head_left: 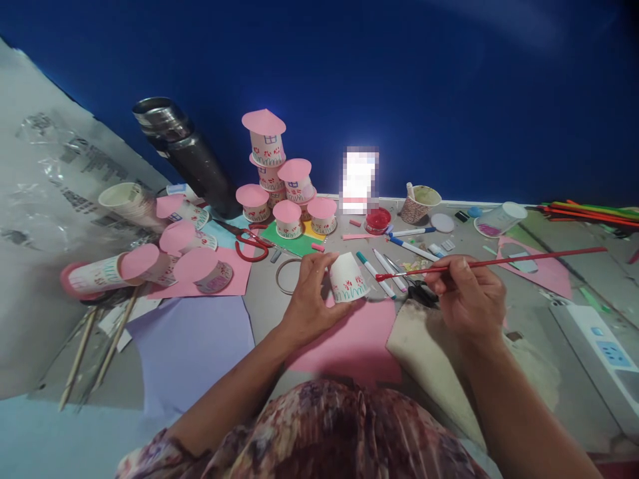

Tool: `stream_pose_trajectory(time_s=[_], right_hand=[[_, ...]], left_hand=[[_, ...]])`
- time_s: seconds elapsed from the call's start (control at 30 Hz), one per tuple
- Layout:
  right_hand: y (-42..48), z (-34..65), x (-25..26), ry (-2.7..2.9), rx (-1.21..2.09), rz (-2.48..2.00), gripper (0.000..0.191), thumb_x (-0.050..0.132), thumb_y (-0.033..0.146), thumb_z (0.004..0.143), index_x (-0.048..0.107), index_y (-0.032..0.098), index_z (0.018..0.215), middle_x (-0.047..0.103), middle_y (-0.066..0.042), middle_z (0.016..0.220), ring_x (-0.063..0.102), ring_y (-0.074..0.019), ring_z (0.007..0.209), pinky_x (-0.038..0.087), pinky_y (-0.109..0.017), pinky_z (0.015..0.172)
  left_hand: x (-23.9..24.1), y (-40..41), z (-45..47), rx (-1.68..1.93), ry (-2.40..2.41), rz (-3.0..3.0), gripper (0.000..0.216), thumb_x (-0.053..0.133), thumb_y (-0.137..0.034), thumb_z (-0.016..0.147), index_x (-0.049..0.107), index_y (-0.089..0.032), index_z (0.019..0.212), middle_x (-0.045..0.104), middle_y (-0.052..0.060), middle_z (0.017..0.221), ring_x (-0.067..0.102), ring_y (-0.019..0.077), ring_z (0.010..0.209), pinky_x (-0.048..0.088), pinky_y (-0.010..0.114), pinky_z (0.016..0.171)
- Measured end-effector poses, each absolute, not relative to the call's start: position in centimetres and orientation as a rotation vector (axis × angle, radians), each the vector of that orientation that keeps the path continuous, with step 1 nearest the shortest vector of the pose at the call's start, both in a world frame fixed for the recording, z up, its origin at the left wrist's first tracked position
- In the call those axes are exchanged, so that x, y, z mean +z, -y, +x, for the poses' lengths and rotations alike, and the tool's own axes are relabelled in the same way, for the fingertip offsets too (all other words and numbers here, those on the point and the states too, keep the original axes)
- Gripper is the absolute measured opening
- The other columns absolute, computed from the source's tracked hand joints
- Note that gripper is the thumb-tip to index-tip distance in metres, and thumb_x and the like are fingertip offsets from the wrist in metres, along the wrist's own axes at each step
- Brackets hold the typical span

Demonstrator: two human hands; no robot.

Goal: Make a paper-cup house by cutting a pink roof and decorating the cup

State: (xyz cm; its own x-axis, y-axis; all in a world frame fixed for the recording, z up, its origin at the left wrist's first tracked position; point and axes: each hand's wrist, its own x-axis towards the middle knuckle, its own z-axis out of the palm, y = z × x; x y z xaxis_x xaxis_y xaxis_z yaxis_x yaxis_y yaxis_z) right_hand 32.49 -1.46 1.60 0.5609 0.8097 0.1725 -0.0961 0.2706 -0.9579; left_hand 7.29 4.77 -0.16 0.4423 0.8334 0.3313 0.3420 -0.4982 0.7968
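Note:
My left hand (313, 293) is closed around a white paper cup (345, 276) turned upside down, its side marked with red flowers and green grass-like strokes. In my right hand (472, 296) I hold a long red paintbrush (519, 259), gripped near its middle. The red-coated bristles point left, a short way to the right of the cup and apart from it. Below the cup lies a sheet of pink paper (349, 342). A small pot of red paint (377, 220) stands open beyond the cup, to its right.
Decorated cups with pink cone roofs (264, 123) are stacked at the back. Red-handled scissors (252, 243), markers (412, 248) and a dark flask (192, 156) lie or stand around. At the right are a power strip (594, 352) and a beige cloth (429, 352); purple paper (200, 352) lies left.

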Motion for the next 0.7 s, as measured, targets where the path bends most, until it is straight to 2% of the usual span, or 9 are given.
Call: stream_pose_trajectory(time_s=[0.27,0.5,0.7], right_hand=[[1.3,32.6,1.1,0.768,0.718,-1.166,0.034,0.085,0.053,0.084,0.081,0.02,0.078,0.07,-0.002,0.06,0.053,-0.0107,0.047,0.04,-0.024,0.046],[1.8,32.3,0.6,0.832,0.781,-1.214,0.03,0.08,0.052,0.091,0.081,0.022,0.084,0.074,-0.002,0.065,0.055,-0.0114,0.051,0.042,-0.025,0.049],[1.6,32.3,0.4,0.86,0.766,-1.243,0.03,0.078,0.052,0.092,0.081,0.024,0.085,0.073,-0.001,0.066,0.054,-0.0125,0.052,0.043,-0.027,0.048]], left_hand=[[-1.5,-4.7,7.4,0.926,-1.03,2.392,0.077,0.082,-0.034,0.085,0.044,-0.027,0.152,0.049,0.015,0.135,0.052,0.0347,0.126,0.05,0.054,0.107],[-2.5,-5.2,7.0,0.839,-0.957,2.446,0.091,0.086,-0.054,0.081,0.045,-0.03,0.158,0.049,0.016,0.137,0.05,0.038,0.128,0.043,0.058,0.111],[-2.2,-5.5,6.9,0.735,-0.876,2.233,0.093,0.085,-0.039,0.084,0.036,-0.033,0.162,0.042,0.014,0.143,0.049,0.0334,0.134,0.053,0.048,0.107]])
